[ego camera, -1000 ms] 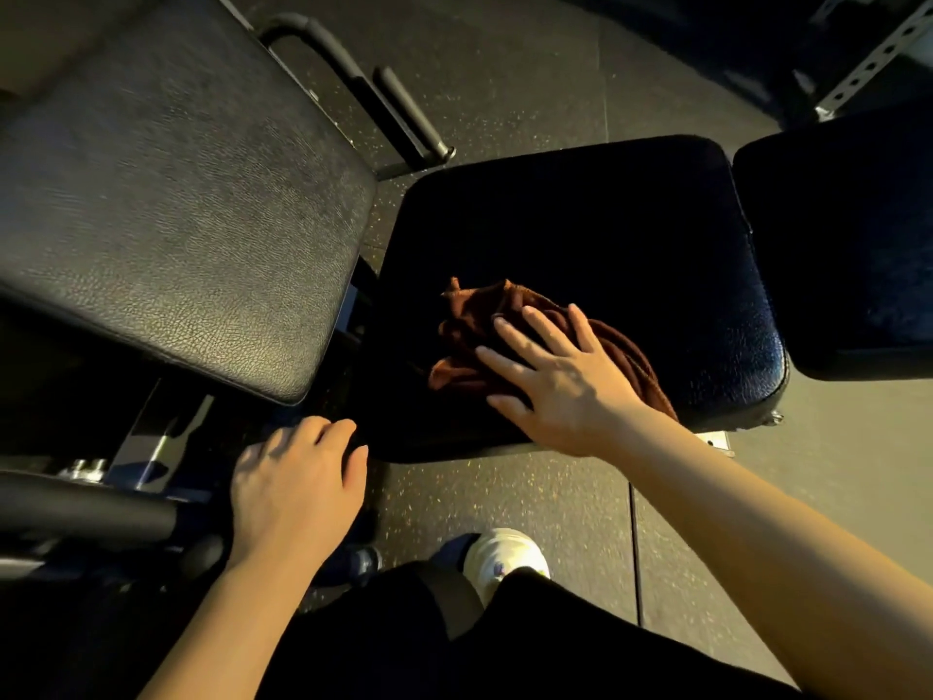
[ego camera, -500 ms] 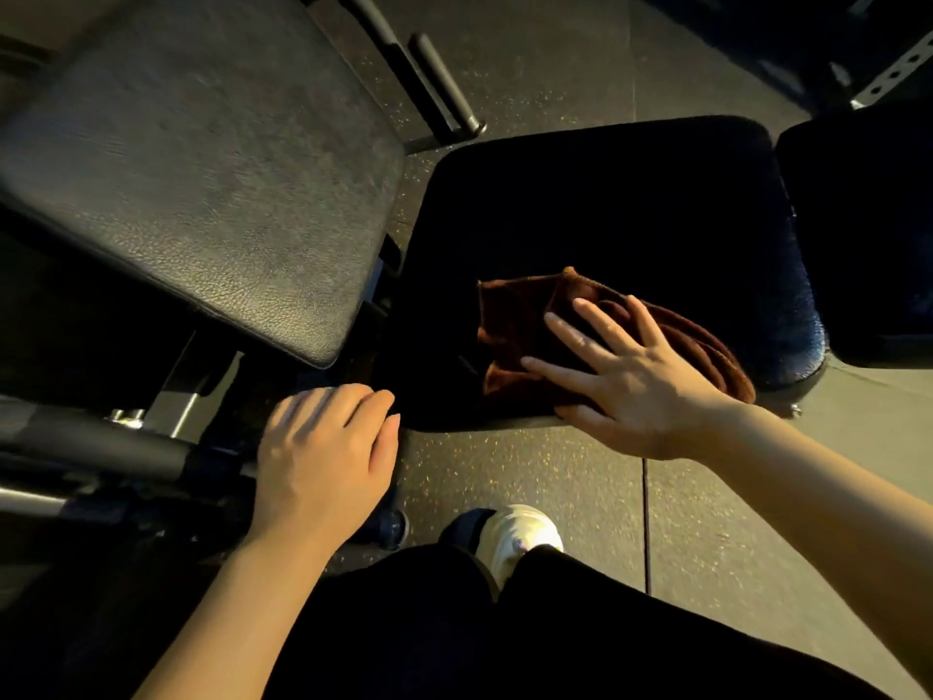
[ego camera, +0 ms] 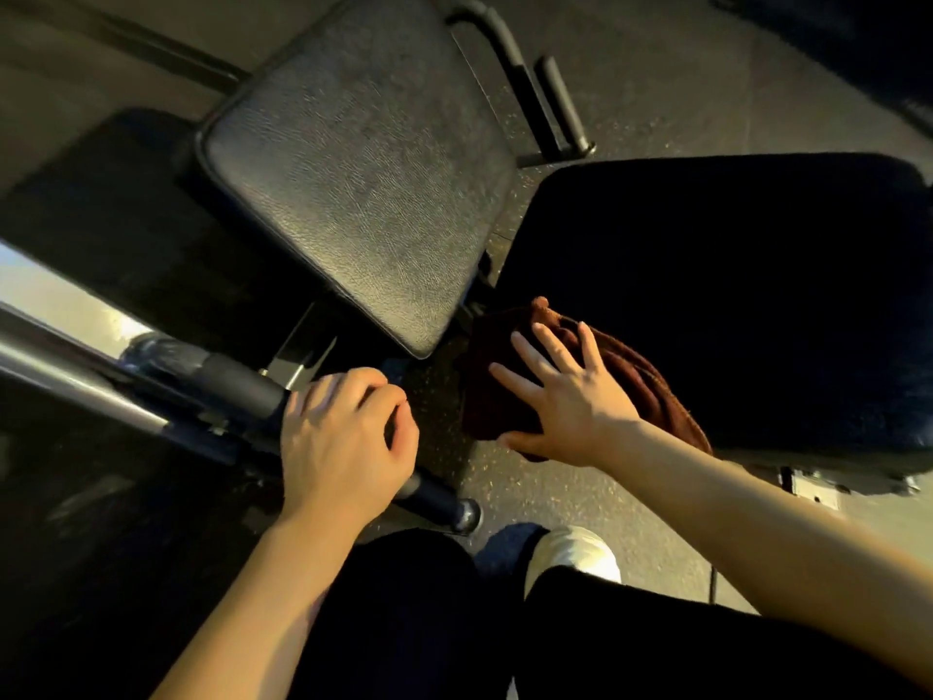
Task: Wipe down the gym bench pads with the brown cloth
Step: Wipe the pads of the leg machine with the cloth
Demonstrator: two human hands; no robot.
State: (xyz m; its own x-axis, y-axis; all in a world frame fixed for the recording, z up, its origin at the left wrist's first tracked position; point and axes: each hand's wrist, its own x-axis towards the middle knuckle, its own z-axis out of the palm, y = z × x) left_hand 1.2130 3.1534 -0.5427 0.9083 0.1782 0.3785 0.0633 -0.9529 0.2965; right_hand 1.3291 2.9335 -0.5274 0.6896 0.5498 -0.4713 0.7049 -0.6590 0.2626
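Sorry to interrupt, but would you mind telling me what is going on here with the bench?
A person is wiping down gym bench pads. Their right hand presses a brown cloth flat, fingers spread, against the near left corner of the dark seat pad, with the thumb hooked under the cloth's edge. The left hand rests with loosely curled fingers on a black frame bar beside the bench. The grey textured pad to the left is untouched at this moment.

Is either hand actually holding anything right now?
The right hand presses the brown cloth flat at the pad's near corner, thumb under its edge. The left hand holds nothing.
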